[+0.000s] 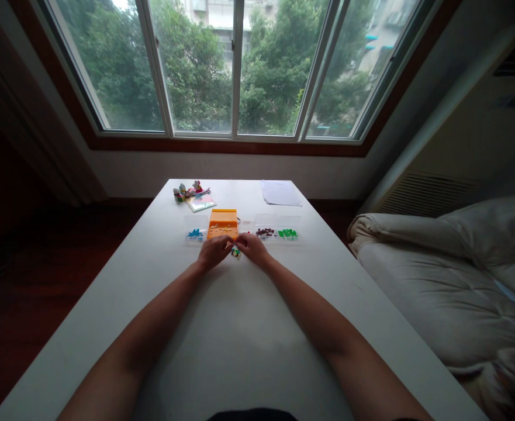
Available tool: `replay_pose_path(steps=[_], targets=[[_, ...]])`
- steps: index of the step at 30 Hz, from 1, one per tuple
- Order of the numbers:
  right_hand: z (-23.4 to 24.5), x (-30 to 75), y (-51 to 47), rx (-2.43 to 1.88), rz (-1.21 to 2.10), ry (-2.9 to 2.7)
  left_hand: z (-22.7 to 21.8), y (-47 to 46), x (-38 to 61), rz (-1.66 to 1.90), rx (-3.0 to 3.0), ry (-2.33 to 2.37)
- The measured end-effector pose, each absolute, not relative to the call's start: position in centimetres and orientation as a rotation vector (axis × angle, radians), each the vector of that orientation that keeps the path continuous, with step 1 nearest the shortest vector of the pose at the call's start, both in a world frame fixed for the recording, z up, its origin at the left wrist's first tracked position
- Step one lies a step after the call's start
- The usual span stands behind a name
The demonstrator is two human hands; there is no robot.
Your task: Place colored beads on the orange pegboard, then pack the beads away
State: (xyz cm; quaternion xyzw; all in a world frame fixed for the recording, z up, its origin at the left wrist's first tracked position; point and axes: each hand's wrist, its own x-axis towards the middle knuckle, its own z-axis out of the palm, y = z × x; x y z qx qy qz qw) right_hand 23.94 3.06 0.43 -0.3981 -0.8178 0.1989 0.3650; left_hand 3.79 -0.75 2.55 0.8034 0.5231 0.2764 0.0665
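My left hand (214, 251) and my right hand (252, 248) meet at the fingertips just in front of an orange box (223, 214). Both are closed in a pinch; whatever is between the fingers is too small to make out. Right below the fingertips lies a little cluster of multicoloured pieces (235, 252), seemingly small building bricks. Whether the fingers touch it I cannot tell. Small pale pieces are scattered in the orange box, whose front edge is partly covered by my left hand.
Clear containers hold blue pieces (194, 233) at left, dark brown pieces (265, 232) and green pieces (287, 233) at right. Farther back are colourful figures (186, 192), a booklet (201, 202) and white paper sheets (280, 192). A sofa (406, 275) stands right of the white table (248, 351).
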Motion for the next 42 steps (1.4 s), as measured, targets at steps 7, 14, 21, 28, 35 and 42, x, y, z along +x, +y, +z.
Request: replay_pose_path(steps=[7, 14, 21, 28, 35, 42], targets=[[0.5, 23.8, 2.9, -1.026, 0.578, -2.069, 2.6, -0.8, 3.9, 0.839, 2.413, 1.599], [0.0, 24.1, 3.0, -1.046, 0.378, -2.191, 2.5, 0.0, 2.0, 1.027, 2.102, 1.931], [-0.4, 23.9, 2.6, -1.122, 0.28, -2.259, 2.3, 1.2, -1.3, 1.153, 1.73, 2.236], [-1.2, 23.5, 2.7, -1.143, 0.306, -2.242, 2.0, 1.5, -1.9, 1.154, 1.565, 2.328], [-1.2, 23.5, 2.9, -1.147, 0.323, -2.215, 2.1, 1.2, -1.1, 1.162, 1.734, 2.241], [0.2, 25.0, 3.4, -1.145, 0.251, -2.008, 2.5, 0.6, 0.5, 1.046, 2.053, 2.001]])
